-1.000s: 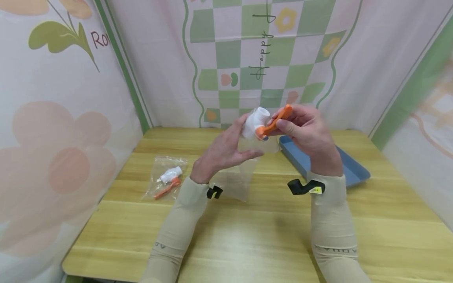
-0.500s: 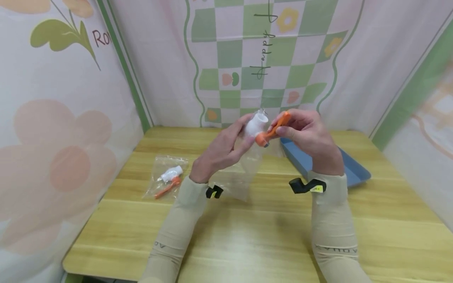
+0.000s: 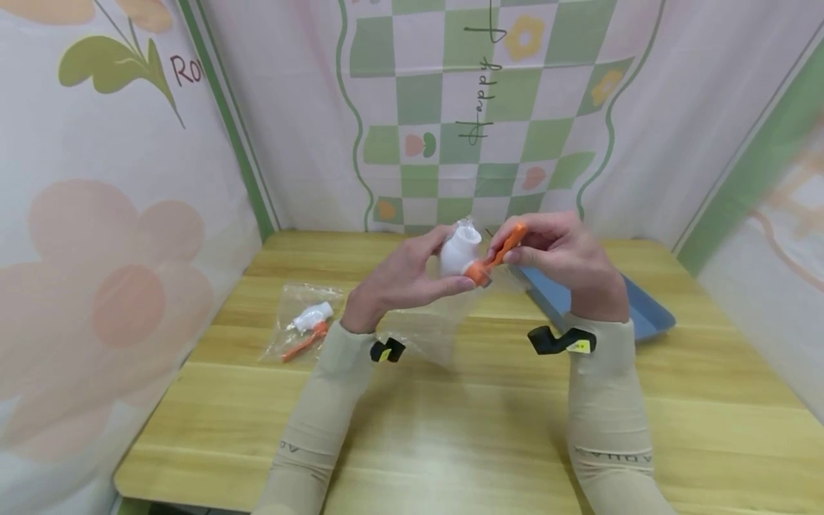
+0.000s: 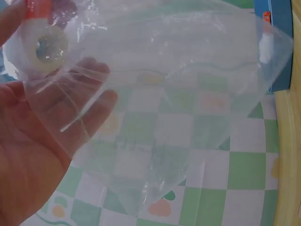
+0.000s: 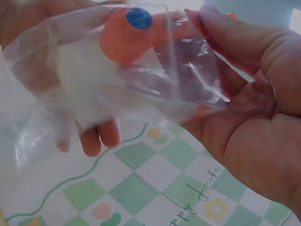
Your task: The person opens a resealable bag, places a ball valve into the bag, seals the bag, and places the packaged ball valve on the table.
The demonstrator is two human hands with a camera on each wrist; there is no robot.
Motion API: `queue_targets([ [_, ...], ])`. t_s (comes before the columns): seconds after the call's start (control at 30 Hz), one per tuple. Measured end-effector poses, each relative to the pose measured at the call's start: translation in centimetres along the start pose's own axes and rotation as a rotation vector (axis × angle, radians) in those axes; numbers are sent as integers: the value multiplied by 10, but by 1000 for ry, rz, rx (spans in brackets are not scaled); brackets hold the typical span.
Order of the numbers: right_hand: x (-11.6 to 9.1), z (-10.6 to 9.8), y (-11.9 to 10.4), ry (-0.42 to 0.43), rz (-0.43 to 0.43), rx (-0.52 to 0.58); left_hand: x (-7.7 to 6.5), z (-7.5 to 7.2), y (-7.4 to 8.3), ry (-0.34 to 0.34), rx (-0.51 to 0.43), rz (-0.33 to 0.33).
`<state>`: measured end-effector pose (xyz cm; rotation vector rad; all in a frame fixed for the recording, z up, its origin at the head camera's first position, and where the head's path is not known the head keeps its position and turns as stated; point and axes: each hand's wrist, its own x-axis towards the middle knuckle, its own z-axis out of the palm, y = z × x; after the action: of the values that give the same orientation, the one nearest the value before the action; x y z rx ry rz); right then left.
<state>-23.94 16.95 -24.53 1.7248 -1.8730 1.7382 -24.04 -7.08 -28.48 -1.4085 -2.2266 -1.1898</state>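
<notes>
Wooden surface (image 3: 450, 436) inside a booth of pastel floral and green-checked cloth walls. A person in beige sleeves holds a white plastic valve (image 3: 460, 252) with an orange lever handle (image 3: 498, 253) up above the middle of the surface, well clear of it.

Left hand (image 3: 405, 282): fingers curled round the white valve body from the near side, thumb underneath. The left wrist view shows a clear plastic bag (image 4: 164, 103) draped over the palm, with the valve's round port inside its upper corner. The valve therefore appears to be still within, or wrapped by, the bag.

Right hand (image 3: 560, 257): thumb and forefinger pinch the orange lever handle. The right wrist view shows bag film lying between the fingers and the handle, whose hub carries a blue cap (image 5: 139, 18).

Elsewhere: a second sealed bag (image 3: 302, 330) with a like valve lies flat at the left of the surface; a blue tray (image 3: 644, 307) sits at the right, behind the right hand.

Assessment: the step in hand looks like freeing the valve from its bag. Good practice would be to hold the body steady with the left hand, grip film rather than lever with the right, and draw the bag off along the valve's length so that the handle does not snag. Whether the bag mouth is open cannot be told.
</notes>
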Motion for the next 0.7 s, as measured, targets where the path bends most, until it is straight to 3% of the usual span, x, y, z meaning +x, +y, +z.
queue_targets([
  [0.3, 0, 2, -2, 43, 40, -82, -2, 2, 4, -4, -85, -54],
  [0.5, 1, 6, -7, 100, 81, -153, -1, 3, 2, 101, -122, -57],
  [0.6, 0, 4, -9, 49, 169, -274, -1, 3, 1, 165, -138, -37],
  [0.7, -5, -2, -9, -81, 301, -391, 0, 3, -1, 206, -151, -28],
])
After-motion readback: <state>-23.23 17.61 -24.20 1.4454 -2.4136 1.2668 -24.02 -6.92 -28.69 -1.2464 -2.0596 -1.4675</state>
